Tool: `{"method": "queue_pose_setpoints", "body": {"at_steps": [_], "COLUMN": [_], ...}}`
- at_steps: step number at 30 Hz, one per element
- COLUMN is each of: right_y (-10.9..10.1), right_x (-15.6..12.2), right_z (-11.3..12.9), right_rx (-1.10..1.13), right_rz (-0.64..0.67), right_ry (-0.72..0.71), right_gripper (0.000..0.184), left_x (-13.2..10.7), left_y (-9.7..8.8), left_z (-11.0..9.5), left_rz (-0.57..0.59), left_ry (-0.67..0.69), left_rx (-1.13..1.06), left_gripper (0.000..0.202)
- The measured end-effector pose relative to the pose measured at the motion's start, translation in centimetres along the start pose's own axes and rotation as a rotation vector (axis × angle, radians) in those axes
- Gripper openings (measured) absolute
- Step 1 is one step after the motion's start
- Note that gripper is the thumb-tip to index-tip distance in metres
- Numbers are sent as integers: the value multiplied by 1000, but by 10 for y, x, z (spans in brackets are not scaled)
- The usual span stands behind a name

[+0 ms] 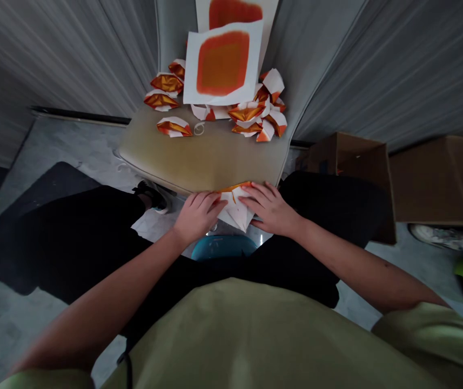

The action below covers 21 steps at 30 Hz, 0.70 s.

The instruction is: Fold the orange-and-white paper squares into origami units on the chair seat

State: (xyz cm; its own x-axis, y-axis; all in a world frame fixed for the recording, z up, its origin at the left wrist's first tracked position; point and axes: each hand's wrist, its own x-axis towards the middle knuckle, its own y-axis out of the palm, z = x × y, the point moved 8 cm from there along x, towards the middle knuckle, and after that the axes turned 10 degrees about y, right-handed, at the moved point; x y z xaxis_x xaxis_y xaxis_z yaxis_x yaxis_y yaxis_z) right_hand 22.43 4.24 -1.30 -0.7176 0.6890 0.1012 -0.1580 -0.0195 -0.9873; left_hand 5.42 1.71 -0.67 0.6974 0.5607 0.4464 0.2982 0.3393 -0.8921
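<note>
While the left grip pinches the folded paper, the right grip, loosely curled, holds its opposite side.

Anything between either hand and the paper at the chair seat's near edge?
Nothing visible: the left hand and right hand both touch the partly folded paper directly. The orange-and-white folded pieces lie farther back on the seat, beyond both hands.
</note>
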Motion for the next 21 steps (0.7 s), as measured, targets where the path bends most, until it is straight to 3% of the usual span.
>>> {"method": "queue_pose_setpoints", "body": {"at_steps": [5, 10, 14, 18, 21], "right_y": [3, -6, -20, -38, -40], "right_x": [0, -3, -1, 12, 29], "right_z": [1, 8, 10, -3, -21], "right_rx": [-2, -5, 115, 360, 614], "right_rz": [-64, -173, -237, -253, -100], "right_ry": [11, -42, -73, 84, 281], "right_gripper": [64, 43, 30, 21, 22], "left_x": [3, 4, 6, 12, 15], "left_y": [-8, -16, -23, -25, -17], "left_z": [-2, 0, 9, 22, 38], "left_rz": [-67, -108, -122, -85, -26], "left_ry": [14, 56, 33, -101, -318], "left_rx": [-2, -42, -138, -302, -570], "left_gripper": [25, 23, 21, 23, 29]}}
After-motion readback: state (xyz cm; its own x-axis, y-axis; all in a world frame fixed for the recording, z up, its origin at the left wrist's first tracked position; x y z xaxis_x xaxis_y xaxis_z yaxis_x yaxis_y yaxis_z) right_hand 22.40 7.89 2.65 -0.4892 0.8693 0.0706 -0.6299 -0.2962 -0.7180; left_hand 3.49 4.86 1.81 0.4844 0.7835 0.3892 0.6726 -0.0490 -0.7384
